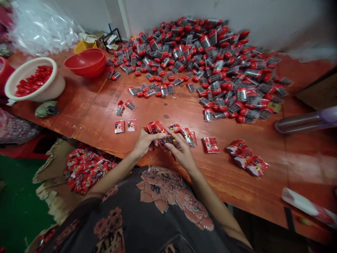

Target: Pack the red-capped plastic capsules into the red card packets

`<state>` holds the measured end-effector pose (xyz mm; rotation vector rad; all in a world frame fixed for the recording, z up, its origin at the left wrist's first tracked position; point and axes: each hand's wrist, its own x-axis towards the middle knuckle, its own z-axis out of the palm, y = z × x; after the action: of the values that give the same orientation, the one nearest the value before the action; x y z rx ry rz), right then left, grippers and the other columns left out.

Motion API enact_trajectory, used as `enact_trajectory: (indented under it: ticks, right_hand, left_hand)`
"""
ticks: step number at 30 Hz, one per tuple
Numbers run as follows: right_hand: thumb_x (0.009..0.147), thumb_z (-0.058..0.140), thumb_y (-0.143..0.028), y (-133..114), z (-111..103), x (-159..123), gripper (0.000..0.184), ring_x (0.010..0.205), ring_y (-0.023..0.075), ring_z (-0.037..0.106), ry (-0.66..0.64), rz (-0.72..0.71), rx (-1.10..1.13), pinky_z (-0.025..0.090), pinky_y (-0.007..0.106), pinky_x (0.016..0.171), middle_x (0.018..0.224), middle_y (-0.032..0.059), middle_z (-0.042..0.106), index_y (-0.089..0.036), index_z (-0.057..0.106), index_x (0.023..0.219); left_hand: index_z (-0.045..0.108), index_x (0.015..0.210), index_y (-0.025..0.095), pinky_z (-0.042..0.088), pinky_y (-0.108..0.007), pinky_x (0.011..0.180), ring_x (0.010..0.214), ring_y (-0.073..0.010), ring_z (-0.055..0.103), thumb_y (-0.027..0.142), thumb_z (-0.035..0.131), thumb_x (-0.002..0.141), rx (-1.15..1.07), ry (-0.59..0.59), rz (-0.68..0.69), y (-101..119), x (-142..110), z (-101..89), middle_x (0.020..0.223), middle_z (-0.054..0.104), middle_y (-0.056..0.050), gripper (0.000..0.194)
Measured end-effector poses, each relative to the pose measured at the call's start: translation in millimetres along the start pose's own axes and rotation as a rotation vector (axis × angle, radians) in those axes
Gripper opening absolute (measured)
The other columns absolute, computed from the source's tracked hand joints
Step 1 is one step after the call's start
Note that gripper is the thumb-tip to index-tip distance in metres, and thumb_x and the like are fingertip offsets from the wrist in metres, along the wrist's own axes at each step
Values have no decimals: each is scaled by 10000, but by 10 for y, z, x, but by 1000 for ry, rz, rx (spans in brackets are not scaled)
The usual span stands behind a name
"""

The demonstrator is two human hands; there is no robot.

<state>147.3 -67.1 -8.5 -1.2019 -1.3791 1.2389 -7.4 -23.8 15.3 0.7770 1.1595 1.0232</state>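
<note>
My left hand and my right hand meet at the near edge of the red wooden table. Both are closed on a small clear tube with dark contents and red printed packets. More red packets lie fanned out just behind my right hand. One flat packet sits to the right, and three filled ones lie further right. Two small label cards lie left of my hands.
A big heap of red-capped clear tubes covers the far table. A white bowl of red caps and a red bowl stand at left. A cardboard box of finished packets sits below the table edge. A roll lies at right.
</note>
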Motion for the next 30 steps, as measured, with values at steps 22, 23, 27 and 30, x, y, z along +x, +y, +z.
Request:
enact_trajectory:
  ticks: [22, 23, 27, 30]
  right_hand:
    - [854, 618, -311, 73, 195, -57, 376, 973, 203, 637, 201, 94, 206, 596, 402, 809, 1164, 47, 585, -338, 600, 1229]
    - [851, 622, -320, 51, 200, -57, 380, 922, 195, 652, 174, 126, 259, 606, 393, 771, 1146, 46, 602, -327, 593, 1230]
    - [842, 638, -338, -36, 251, -57, 412, 741, 166, 674, 179, 176, 399, 618, 375, 701, 1008, 23, 664, -308, 554, 1244]
    - [850, 625, -343, -56, 262, -47, 444, 740, 171, 673, 205, 155, 370, 616, 381, 710, 1013, 32, 665, -327, 528, 1283]
  left_hand:
    - [647, 678, 141, 318, -192, 368, 387, -45, 423, 356, 859, 555, -150, 142, 41, -261, -125, 129, 563, 596, 27, 326]
    - [632, 662, 144, 307, -192, 359, 374, -44, 411, 363, 860, 554, -164, 149, 46, -244, -117, 118, 537, 574, 35, 334]
    - [598, 630, 146, 295, -189, 354, 370, -41, 395, 356, 860, 565, -211, 166, 47, -216, -137, 140, 502, 527, 50, 342]
    - [616, 647, 143, 313, -187, 373, 390, -39, 402, 347, 857, 572, -220, 150, 23, -254, -188, 179, 528, 553, 41, 324]
